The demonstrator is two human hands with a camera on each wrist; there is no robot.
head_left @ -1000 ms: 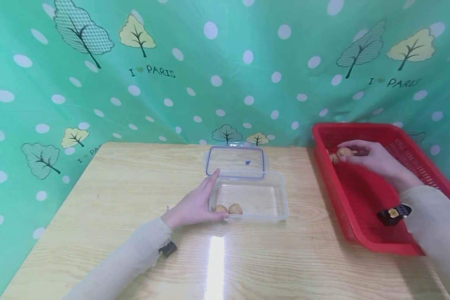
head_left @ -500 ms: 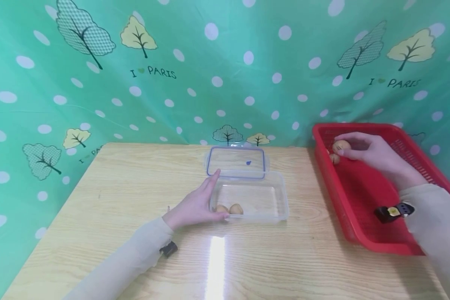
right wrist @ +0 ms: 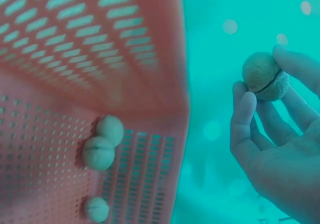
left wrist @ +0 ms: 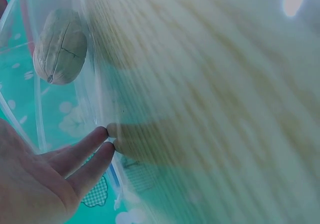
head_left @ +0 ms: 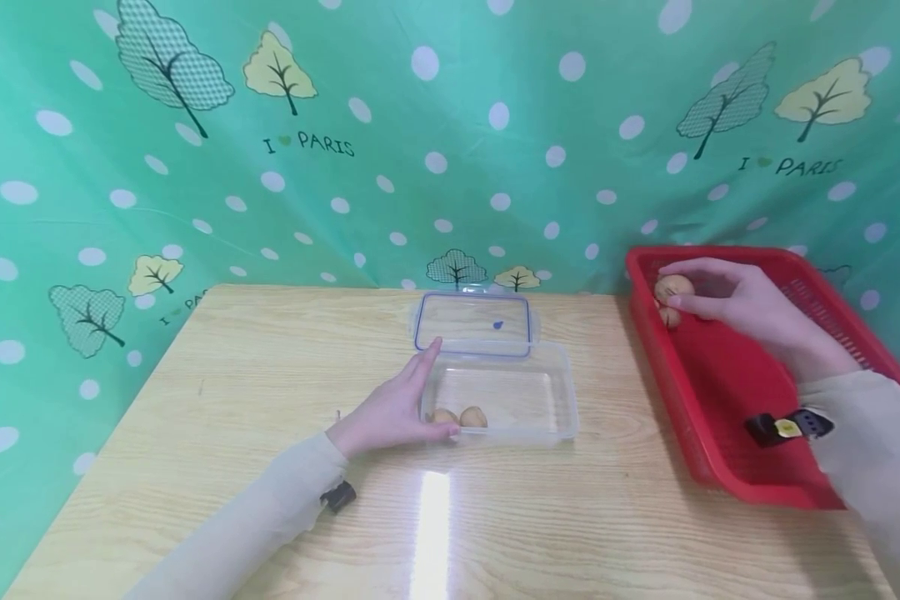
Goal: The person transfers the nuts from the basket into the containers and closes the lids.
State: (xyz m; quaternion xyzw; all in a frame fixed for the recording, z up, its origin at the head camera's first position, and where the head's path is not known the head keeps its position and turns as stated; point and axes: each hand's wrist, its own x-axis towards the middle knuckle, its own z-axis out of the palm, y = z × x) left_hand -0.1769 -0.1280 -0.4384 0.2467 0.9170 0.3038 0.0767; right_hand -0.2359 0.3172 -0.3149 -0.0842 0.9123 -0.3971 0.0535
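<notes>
Held walnut (head_left: 672,287): shifted toward ten o'clock since a second ago, together with right hand (head_left: 750,308); now seen at the far-left corner of red basket (head_left: 720,367), about ten o'clock from its middle.
Grip on walnut: clamped firmly between thumb and curled fingertips.
Left hand (head_left: 390,412): resting at nine o'clock on clear box (head_left: 517,396), fingers stretched, thumb spread apart from them at the front edge.
Curtain (head_left: 450,125): hanging at twelve o'clock, green, printed with trees, pale dots and PARIS.
Table (head_left: 285,358): pale wood, with a light streak (head_left: 432,533) toward seven o'clock from the box.
Lid (head_left: 468,325): lying at eleven o'clock from the box, close against its back edge, blue-rimmed; any hinge impossible to tell.
In between: the basket's left wall and a stretch of table, separating held walnut from box.
Inside box: two walnuts (head_left: 473,417), side by side toward eight o'clock.
Inside basket, at three o'clock from the box: three loose walnuts (right wrist: 98,154) in the right wrist view, two touching, one just apart toward six.
Held walnut's seam: dark, running roughly from eight to two o'clock in the right wrist view; nearly round, long axis hard to tell.
Boxed walnut in left wrist view: oval, long axis near twelve to six, leaning slightly toward one.
</notes>
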